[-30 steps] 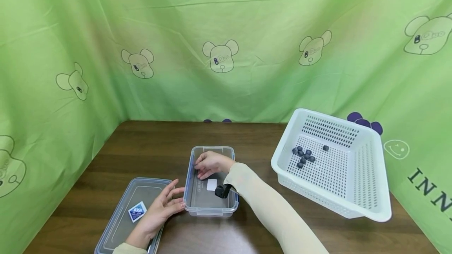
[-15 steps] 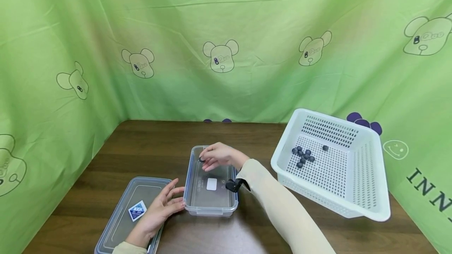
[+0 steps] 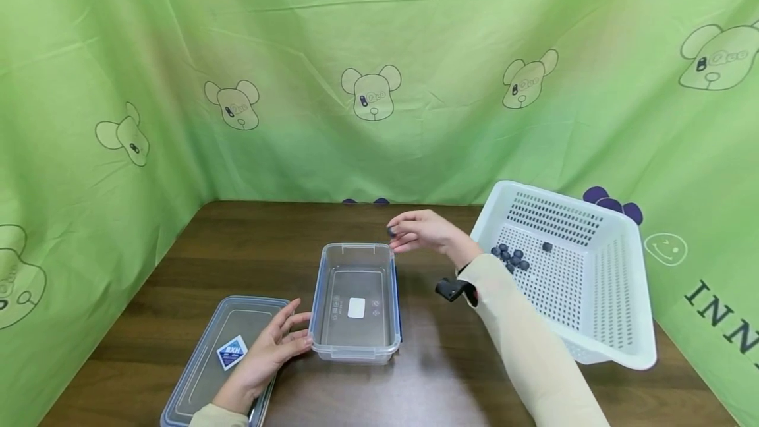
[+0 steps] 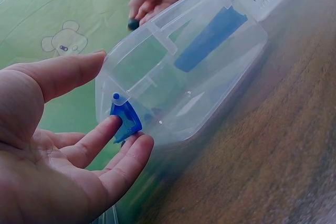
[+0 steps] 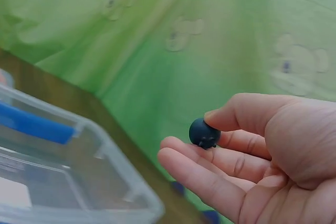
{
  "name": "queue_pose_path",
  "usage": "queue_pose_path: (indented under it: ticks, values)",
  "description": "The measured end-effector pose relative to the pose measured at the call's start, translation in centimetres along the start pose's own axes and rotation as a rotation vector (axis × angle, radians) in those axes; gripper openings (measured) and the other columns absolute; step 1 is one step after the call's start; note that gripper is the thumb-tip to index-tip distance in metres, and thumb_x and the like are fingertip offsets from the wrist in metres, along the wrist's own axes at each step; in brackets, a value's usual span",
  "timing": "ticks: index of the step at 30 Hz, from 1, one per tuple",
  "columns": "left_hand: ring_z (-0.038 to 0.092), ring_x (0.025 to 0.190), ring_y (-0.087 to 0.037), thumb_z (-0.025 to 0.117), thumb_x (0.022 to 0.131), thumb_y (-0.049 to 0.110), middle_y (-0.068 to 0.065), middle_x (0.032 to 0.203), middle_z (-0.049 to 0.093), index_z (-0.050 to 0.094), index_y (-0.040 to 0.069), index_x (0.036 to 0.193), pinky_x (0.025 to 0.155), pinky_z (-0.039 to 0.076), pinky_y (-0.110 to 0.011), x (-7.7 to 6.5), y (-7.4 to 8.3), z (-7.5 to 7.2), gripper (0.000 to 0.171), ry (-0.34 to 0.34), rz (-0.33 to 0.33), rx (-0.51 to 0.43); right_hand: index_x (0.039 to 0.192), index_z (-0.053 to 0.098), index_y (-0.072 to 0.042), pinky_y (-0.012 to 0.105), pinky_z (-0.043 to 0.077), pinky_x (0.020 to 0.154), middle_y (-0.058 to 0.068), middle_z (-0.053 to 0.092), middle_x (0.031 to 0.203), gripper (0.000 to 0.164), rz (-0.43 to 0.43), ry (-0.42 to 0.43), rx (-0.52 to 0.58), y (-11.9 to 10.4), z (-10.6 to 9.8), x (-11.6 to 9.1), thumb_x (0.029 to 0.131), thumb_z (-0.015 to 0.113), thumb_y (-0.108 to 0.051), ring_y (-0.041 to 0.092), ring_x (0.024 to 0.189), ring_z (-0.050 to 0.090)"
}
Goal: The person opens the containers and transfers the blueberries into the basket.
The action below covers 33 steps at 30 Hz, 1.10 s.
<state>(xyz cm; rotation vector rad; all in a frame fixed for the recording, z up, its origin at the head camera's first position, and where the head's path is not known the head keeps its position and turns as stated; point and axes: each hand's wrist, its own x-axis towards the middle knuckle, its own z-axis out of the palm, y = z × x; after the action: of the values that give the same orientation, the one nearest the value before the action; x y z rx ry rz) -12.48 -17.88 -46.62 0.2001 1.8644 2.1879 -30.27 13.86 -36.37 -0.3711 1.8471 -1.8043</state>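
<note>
The right hand (image 3: 423,232) pinches a small dark blue ball (image 5: 203,132) just above the far end of the clear plastic box (image 3: 356,302) on the brown wooden worktop (image 3: 249,249), while the left hand (image 3: 267,351), fingers straight and apart, touches the box's near left side

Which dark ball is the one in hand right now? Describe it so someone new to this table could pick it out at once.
Start at the clear plastic box in the middle of the table. Just past its far right corner is the right hand, and the small dark ball is pinched at its fingertips. It alone is held in the air; the other dark balls lie clustered in the white basket.
</note>
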Motion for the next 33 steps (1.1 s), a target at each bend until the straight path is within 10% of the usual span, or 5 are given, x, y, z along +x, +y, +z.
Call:
queue_pose_path:
  ticks: [18,25,33]
  values:
    - [0.055,0.111,-0.019,0.066,0.090,-0.004,-0.033,0.146,0.033,0.007,-0.006,0.155,0.089,0.052,-0.025,0.0,-0.2,0.1,0.088,0.011,-0.021,-0.001,0.098,0.065,-0.006,0.031,0.057,0.084,0.015,0.065,0.095,0.026,-0.049,0.223,0.238,0.2,-13.1,-7.9,0.105,0.041,0.001,0.023,0.088,0.070]
    - [0.054,0.112,-0.021,0.065,0.091,-0.004,-0.034,0.146,0.032,0.008,-0.005,0.155,0.088,0.052,-0.025,0.0,-0.1,0.0,0.086,0.018,-0.023,0.006,0.093,0.066,-0.001,0.031,0.055,0.088,0.017,0.065,0.098,0.022,0.130,0.290,0.295,2.2,-16.7,-9.6,0.102,0.046,0.004,0.022,0.086,0.071]
    - [0.055,0.111,-0.020,0.065,0.090,-0.003,-0.033,0.146,0.033,0.007,-0.005,0.155,0.089,0.052,-0.026,0.0,-0.3,0.1,0.087,0.010,-0.019,-0.004,0.093,0.067,-0.001,0.022,0.057,0.076,0.010,0.072,0.079,0.022,0.359,0.265,0.065,4.3,-18.0,-10.1,0.103,0.048,-0.004,0.013,0.072,0.072]
